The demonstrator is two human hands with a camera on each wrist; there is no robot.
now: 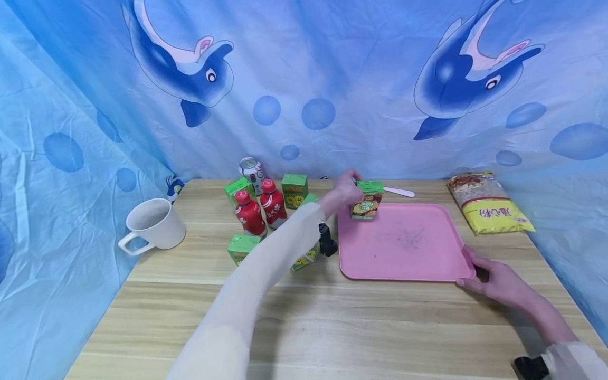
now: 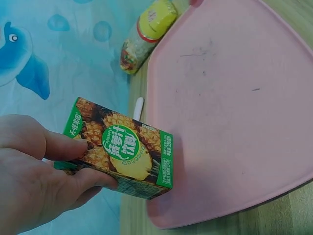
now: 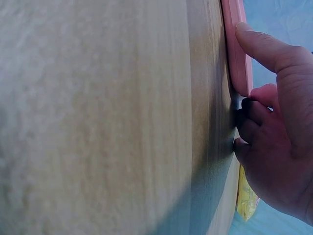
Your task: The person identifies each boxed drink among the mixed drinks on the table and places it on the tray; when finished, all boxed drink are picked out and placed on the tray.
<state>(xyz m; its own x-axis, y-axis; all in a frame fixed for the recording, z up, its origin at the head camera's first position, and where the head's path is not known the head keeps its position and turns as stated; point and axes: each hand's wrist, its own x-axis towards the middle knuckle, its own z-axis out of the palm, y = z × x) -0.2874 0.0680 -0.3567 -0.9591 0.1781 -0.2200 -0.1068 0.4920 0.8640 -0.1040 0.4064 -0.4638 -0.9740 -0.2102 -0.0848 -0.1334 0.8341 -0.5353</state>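
My left hand point(image 1: 345, 191) holds a green-topped pineapple juice box point(image 1: 367, 203) over the back left corner of a pink tray point(image 1: 404, 253). In the left wrist view, the thumb and fingers pinch one end of the juice box point(image 2: 120, 147), its pineapple-printed side showing. At the tray's front right corner, my right hand point(image 1: 503, 285) grips the rim. Seen from the right wrist, the thumb lies on one edge of the tray point(image 3: 238, 49) and the curled fingers are at the corner, close to the tabletop.
Left of the tray stand two red bottles point(image 1: 250, 214), a can point(image 1: 252, 171) and several green juice boxes point(image 1: 294, 189), some partly behind my left arm. A white mug point(image 1: 157, 224) is far left. Behind the tray lies a white utensil handle point(image 1: 400, 191); a yellow food bag point(image 1: 491, 206) lies right.
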